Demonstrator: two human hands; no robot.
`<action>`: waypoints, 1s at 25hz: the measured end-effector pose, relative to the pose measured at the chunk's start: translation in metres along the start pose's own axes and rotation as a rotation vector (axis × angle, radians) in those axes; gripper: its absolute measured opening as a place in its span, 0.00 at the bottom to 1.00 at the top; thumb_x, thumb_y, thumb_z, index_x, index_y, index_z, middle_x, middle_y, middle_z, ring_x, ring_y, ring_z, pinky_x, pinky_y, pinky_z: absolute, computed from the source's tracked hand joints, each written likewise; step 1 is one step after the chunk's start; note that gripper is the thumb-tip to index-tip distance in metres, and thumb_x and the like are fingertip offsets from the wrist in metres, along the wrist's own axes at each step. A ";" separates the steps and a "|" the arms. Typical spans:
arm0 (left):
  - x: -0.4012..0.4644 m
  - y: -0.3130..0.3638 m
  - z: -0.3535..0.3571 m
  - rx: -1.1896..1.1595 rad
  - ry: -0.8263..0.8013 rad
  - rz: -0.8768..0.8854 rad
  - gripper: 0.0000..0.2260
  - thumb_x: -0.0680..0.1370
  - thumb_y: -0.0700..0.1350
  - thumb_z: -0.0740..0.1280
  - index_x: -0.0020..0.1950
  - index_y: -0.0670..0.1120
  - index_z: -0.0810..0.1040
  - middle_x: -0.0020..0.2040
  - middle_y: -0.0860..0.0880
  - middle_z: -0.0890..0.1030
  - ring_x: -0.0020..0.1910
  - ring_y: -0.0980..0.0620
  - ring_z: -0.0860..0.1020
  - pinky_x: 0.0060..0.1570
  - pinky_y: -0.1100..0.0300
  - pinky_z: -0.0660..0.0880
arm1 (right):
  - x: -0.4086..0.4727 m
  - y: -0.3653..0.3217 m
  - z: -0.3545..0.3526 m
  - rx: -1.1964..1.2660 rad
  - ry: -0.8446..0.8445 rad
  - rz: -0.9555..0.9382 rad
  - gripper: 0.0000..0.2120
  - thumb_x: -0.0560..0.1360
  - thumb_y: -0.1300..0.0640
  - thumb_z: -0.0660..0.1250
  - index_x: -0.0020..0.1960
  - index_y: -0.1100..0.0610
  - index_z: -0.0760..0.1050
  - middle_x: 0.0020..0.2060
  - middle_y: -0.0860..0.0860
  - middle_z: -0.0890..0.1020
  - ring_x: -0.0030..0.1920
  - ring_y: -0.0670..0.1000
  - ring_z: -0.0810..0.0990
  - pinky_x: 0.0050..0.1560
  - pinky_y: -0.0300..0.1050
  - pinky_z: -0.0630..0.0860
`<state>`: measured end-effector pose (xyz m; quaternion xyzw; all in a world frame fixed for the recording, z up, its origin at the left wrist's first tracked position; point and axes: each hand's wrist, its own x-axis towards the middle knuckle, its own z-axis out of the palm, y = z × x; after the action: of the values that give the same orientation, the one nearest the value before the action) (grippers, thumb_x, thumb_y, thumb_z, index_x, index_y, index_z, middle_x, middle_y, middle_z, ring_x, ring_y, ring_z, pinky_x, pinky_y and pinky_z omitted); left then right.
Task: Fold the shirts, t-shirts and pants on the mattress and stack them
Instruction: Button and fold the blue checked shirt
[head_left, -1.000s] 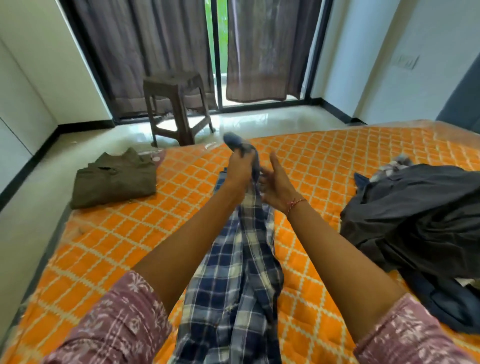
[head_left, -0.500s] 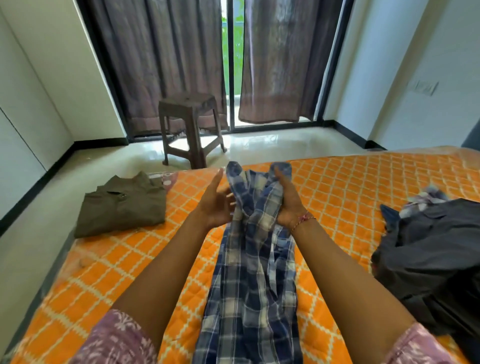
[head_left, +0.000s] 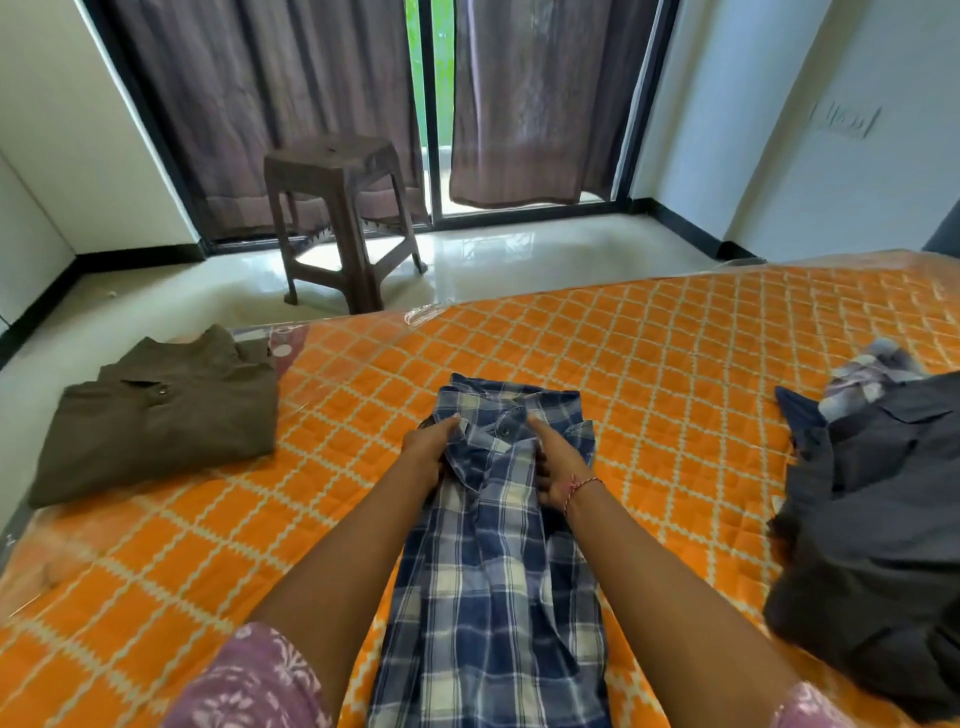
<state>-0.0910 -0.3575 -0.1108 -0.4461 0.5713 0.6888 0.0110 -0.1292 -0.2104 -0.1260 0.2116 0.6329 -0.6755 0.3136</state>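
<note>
The blue-and-white plaid cotton shirt (head_left: 498, 545) is lying lengthwise on the orange quilted mattress (head_left: 649, 364). The left hand (head_left: 431, 452) and the right hand (head_left: 556, 467) are pinching its collar area from either side. Step in hand: laying it flat. Next, probably, the sides need folding inward.

— What sort of place is this?
— A bedroom in a home: an orange quilted mattress (head_left: 649, 364) with clothes on it, brown curtains (head_left: 260, 114) over a sliding glass door (head_left: 434, 104), a plastic stool (head_left: 337, 208), glossy tiled floor (head_left: 519, 260).
</note>
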 end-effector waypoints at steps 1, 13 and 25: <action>0.005 0.001 0.003 -0.009 0.019 0.050 0.20 0.75 0.42 0.71 0.63 0.34 0.72 0.56 0.40 0.77 0.53 0.40 0.77 0.48 0.49 0.75 | 0.007 -0.003 0.003 -0.016 0.051 -0.047 0.10 0.72 0.52 0.71 0.40 0.57 0.74 0.33 0.52 0.73 0.32 0.52 0.71 0.30 0.49 0.73; 0.028 -0.006 0.028 1.020 0.231 0.616 0.20 0.79 0.58 0.62 0.57 0.42 0.76 0.56 0.43 0.76 0.53 0.44 0.76 0.49 0.52 0.74 | 0.019 0.019 0.010 -0.850 0.543 -0.720 0.15 0.77 0.55 0.63 0.62 0.57 0.72 0.58 0.55 0.74 0.58 0.57 0.73 0.51 0.50 0.73; -0.027 -0.066 0.008 1.148 0.241 0.911 0.21 0.83 0.49 0.52 0.77 0.49 0.57 0.78 0.46 0.56 0.77 0.48 0.53 0.71 0.48 0.53 | -0.006 0.034 0.009 -0.894 0.492 -0.779 0.13 0.80 0.56 0.57 0.61 0.59 0.74 0.61 0.57 0.75 0.62 0.58 0.72 0.59 0.53 0.71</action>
<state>-0.0455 -0.3153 -0.1455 -0.1618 0.9671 0.1644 -0.1071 -0.1006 -0.2185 -0.1455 -0.0360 0.9374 -0.3427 -0.0510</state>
